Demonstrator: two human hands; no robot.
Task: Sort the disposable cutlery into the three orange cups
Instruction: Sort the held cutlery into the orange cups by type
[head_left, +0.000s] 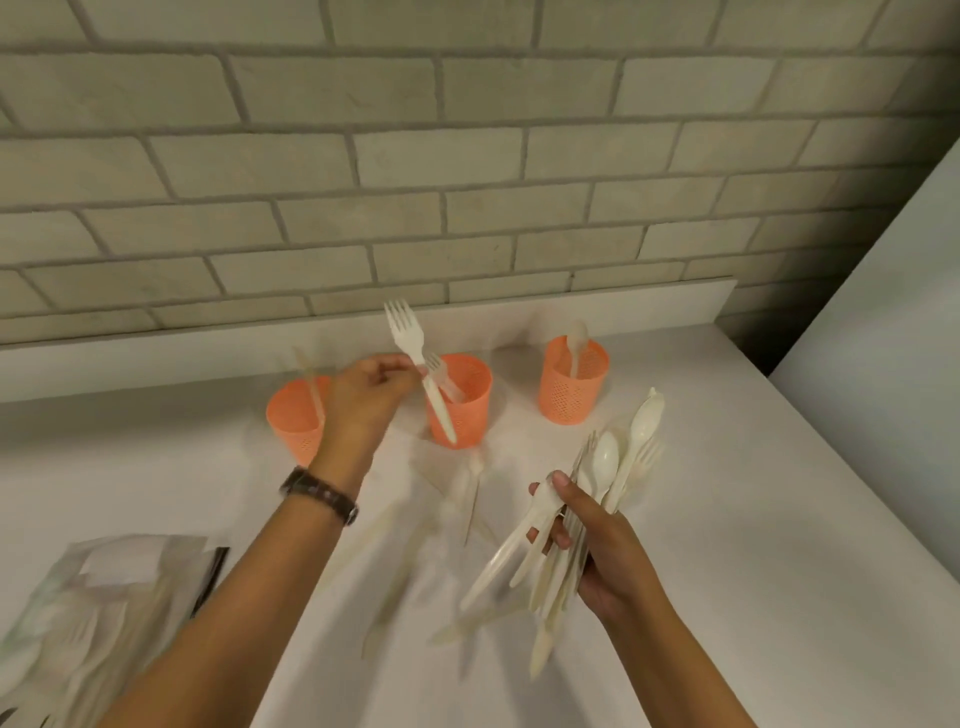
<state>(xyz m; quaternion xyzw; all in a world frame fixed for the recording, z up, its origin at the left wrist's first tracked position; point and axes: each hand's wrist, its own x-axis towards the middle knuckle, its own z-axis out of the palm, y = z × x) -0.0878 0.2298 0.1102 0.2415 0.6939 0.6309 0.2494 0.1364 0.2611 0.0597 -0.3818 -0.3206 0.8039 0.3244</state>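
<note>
Left grip (371, 395) pinches a fork (435, 401) by its neck, tines up, handle hanging in front of the mid cup (470, 415), which holds 1 fork already; right grip (597, 535) curled round a cutlery bundle (615, 478) near the surface's (753, 519) front; left cup (291, 415) has a knife, right cup (569, 395) a spoon; all 3 cups sit twd the back edge; loose cutlery (457, 499) lies betw. the arms, blurred.
</note>
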